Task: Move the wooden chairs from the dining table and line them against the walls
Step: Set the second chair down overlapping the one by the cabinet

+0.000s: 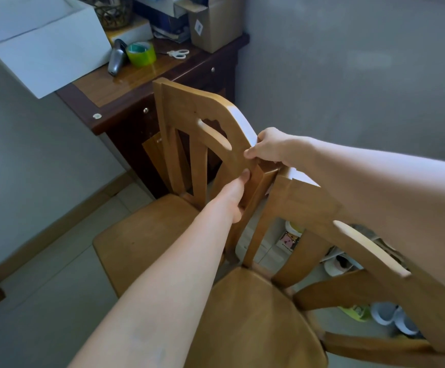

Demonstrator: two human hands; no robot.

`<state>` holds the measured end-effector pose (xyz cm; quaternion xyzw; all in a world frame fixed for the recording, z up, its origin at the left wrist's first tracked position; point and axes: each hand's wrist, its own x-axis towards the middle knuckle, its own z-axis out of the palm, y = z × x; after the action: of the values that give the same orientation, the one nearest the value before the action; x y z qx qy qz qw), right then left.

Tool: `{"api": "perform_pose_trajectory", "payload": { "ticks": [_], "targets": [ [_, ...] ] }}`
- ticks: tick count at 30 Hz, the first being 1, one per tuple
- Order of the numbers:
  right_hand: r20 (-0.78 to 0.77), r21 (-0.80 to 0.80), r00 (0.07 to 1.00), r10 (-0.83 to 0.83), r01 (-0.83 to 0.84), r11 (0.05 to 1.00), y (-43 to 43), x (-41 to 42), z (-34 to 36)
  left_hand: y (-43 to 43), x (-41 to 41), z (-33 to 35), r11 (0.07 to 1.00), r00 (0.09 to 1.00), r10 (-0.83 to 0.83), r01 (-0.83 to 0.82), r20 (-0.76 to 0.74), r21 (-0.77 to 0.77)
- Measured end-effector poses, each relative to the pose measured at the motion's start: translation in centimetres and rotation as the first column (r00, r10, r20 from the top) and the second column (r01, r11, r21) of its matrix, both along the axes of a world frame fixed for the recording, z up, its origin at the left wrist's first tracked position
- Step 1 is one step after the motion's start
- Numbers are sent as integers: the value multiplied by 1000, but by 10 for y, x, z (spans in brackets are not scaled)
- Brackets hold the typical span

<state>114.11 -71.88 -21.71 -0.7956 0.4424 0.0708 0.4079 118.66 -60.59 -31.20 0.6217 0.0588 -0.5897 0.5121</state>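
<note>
Two wooden chairs stand side by side near a grey wall. The far chair [147, 235] sits in front of a dark cabinet, its backrest tilted. The near chair [255, 314] fills the lower right, its backrest running from centre to the right edge. My left hand [236, 195] grips the right upright of the far chair's backrest. At the top corner where the two backrests meet, my right hand [266, 150] is closed on the far chair's top rail. Both chair backs touch there.
A dark wooden cabinet [125, 102] stands against the wall behind the chairs, holding a white box [43, 43], green tape [141, 53], scissors [178, 53] and cardboard boxes [213, 25]. Shoes and small items [348, 264] lie on the floor behind the near chair. Tiled floor lies at the left.
</note>
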Motion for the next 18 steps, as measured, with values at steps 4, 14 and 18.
{"api": "perform_pose_trajectory", "payload": {
  "ticks": [4, 14, 18],
  "targets": [
    [-9, 12, 1000, 14, -14, 1000, 2, -15, 2, -2, -12, 5, 999, 999, 35, -35, 38, 1],
    [-30, -153, 981, 194, -196, 968, 15, -54, 1, 5, -42, 21, 994, 970, 100, -86, 223, -71],
    [-68, -247, 974, 215, -225, 943, 19, -48, 2, 4, -42, 25, 995, 960, 88, -70, 266, -76]
  ]
}}
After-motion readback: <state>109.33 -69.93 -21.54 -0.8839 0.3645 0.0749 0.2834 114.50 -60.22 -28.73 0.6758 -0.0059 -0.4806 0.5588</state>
